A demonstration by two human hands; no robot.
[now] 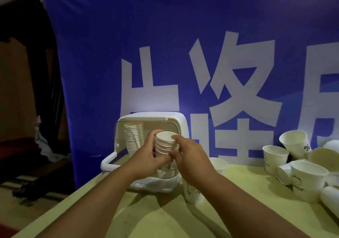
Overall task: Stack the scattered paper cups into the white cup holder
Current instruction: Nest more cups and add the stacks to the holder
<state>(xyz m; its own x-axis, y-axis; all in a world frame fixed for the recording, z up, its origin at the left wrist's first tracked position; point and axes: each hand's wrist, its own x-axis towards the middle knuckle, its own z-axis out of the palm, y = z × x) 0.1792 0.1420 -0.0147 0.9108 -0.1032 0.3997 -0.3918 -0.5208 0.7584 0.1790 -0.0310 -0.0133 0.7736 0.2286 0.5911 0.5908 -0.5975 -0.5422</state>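
A blue banner (165,36) with big white characters hangs behind a yellow-green worktop (165,215). The white holder (176,120) stands on the worktop's far left part, against the banner, its front open. Loose cups (308,179) lie jumbled at the far right, some upright, some tipped over. Inside the holder are 2 stacks. The left stack (133,138) stands by the left wall. The right stack (166,144) stands beside it, grasped by both hands: the left hand (146,157) curls round its left side and the right hand (189,155) pinches its right side. 1 cup (192,192) stands upright just under the right wrist.
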